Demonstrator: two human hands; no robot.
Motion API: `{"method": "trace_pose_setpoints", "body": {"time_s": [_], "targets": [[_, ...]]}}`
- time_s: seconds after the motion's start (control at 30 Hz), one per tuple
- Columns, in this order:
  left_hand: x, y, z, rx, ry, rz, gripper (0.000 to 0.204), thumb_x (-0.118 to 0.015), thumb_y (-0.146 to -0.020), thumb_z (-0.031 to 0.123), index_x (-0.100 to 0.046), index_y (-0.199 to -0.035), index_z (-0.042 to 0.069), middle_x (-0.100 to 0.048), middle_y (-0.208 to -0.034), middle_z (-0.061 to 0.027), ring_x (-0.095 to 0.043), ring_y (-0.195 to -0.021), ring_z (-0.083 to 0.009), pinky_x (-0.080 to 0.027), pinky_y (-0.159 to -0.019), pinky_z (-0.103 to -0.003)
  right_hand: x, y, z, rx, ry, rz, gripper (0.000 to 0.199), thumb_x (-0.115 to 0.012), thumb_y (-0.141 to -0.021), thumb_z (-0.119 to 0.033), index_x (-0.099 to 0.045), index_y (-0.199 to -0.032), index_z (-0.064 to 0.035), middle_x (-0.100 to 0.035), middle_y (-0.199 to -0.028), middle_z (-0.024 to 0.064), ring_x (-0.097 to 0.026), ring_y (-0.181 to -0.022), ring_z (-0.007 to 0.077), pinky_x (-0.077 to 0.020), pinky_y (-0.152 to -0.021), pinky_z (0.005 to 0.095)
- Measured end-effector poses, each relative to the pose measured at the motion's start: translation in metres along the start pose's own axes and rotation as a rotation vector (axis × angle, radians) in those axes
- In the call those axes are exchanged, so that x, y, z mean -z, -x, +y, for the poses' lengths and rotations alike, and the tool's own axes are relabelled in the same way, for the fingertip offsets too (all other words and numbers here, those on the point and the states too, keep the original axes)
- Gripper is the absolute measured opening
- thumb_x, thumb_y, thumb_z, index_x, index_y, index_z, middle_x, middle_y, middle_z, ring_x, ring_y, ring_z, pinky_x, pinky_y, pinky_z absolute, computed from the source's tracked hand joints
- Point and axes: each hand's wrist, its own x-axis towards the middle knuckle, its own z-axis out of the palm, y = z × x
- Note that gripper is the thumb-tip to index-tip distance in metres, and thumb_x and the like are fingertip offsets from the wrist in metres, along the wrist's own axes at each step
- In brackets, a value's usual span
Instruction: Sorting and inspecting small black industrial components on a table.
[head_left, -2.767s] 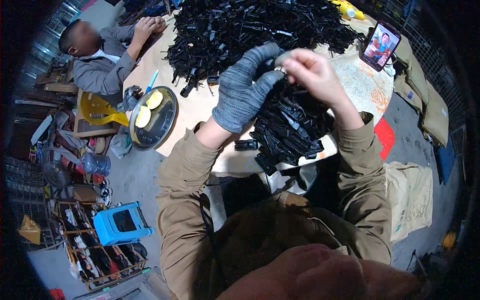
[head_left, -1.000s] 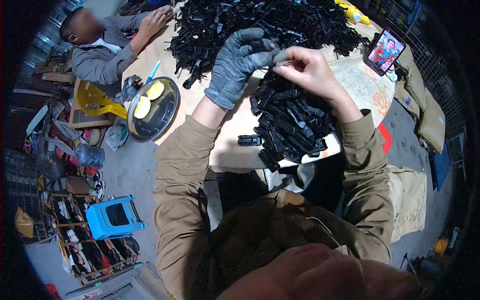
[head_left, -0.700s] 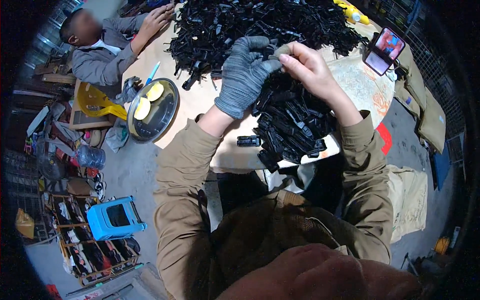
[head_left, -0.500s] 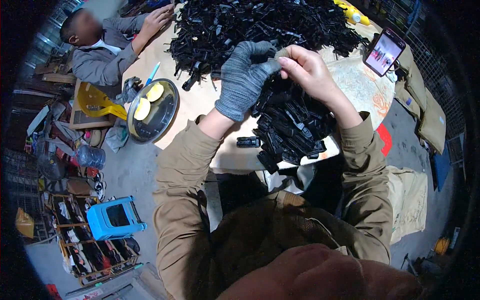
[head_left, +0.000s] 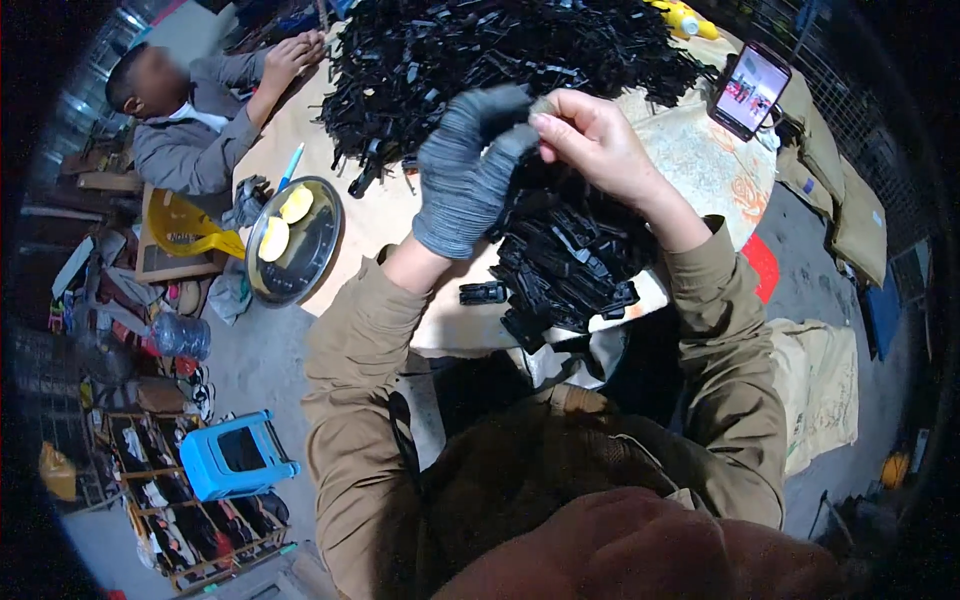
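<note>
My left hand (head_left: 465,180), in a grey knitted glove, is raised over the table with its fingers curled. Bare, my right hand (head_left: 598,145) pinches thumb against forefinger right at the glove's fingertips. Whatever sits between the two hands is too small and covered to make out. Beneath them lies a smaller heap of black plastic parts (head_left: 570,265), close to the table's near edge. One black part (head_left: 483,293) rests apart, left of that heap. Beyond my hands spreads a large pile of similar black pieces (head_left: 480,50).
Left on the table (head_left: 390,215) are a dark round tray (head_left: 325,240) with yellow-white pieces, a blue pen (head_left: 292,165) and a dark glove (head_left: 250,203). A phone (head_left: 750,90) stands propped at right. Another person (head_left: 190,130) sits far left. A blue stool (head_left: 238,455) is on the floor.
The view has shifted slightly, so the table things sit a little differently in it. My hands stay together at the fingertips, and the gloved fingers look a bit more curved apart.
</note>
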Motion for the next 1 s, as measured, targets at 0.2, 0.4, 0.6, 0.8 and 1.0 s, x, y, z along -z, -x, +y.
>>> {"method": "trace_pose_setpoints", "body": {"time_s": [0.2, 0.4, 0.6, 0.8, 1.0], "targets": [[0.025, -0.014, 0.005, 0.476, 0.901, -0.077, 0.037, -0.046, -0.088, 0.013, -0.037, -0.120, -0.001, -0.050, -0.114, -0.0195, -0.051, -0.107, -0.0268, -0.044, -0.090, -0.035, 0.012, 0.002, -0.005, 0.332, 0.322, 0.143, 0.013, -0.066, -0.073, -0.007, -0.059, -0.081, 0.0016, -0.056, -0.075, 0.0029, -0.051, -0.064, 0.0069, -0.0406, -0.057, 0.0188], [0.021, -0.010, 0.012, 0.588, 0.560, -0.232, 0.035, -0.050, -0.086, 0.016, -0.045, -0.118, 0.003, -0.054, -0.108, -0.0115, -0.055, -0.093, -0.0148, -0.048, -0.079, -0.027, 0.010, 0.006, -0.014, 0.417, 0.233, 0.096, 0.016, -0.067, -0.073, -0.006, -0.058, -0.084, 0.0020, -0.059, -0.079, 0.0046, -0.054, -0.069, 0.0078, -0.0438, -0.060, 0.0193], [0.014, -0.006, 0.021, 0.394, 0.330, -0.276, 0.043, -0.056, -0.078, 0.006, -0.045, -0.119, 0.003, -0.054, -0.106, -0.0050, -0.051, -0.097, -0.0116, -0.043, -0.083, -0.023, 0.004, 0.002, -0.016, 0.019, 0.107, 0.099, 0.025, -0.071, -0.071, -0.011, -0.055, -0.087, 0.0001, -0.059, -0.080, 0.0026, -0.055, -0.070, 0.0057, -0.0454, -0.062, 0.0183], [0.004, -0.001, 0.018, 0.322, 0.209, -0.199, 0.046, -0.062, -0.073, 0.002, -0.046, -0.116, 0.001, -0.053, -0.107, -0.0065, -0.052, -0.093, -0.0117, -0.045, -0.081, -0.023, 0.004, 0.002, -0.009, -0.036, 0.021, 0.035, 0.020, -0.063, -0.078, -0.020, -0.057, -0.083, -0.0014, -0.056, -0.067, -0.0007, -0.048, -0.059, 0.0037, -0.0406, -0.054, 0.0186], [0.007, -0.004, 0.013, 0.363, 0.240, -0.141, 0.042, -0.063, -0.074, 0.004, -0.048, -0.113, 0.002, -0.056, -0.099, -0.0051, -0.052, -0.082, -0.0077, -0.045, -0.072, -0.021, 0.008, 0.003, -0.011, -0.061, -0.057, -0.102, 0.020, -0.048, -0.088, -0.023, -0.056, -0.079, -0.0070, -0.050, -0.062, -0.0061, -0.035, -0.048, -0.0014, -0.0247, -0.042, 0.0152]]}}
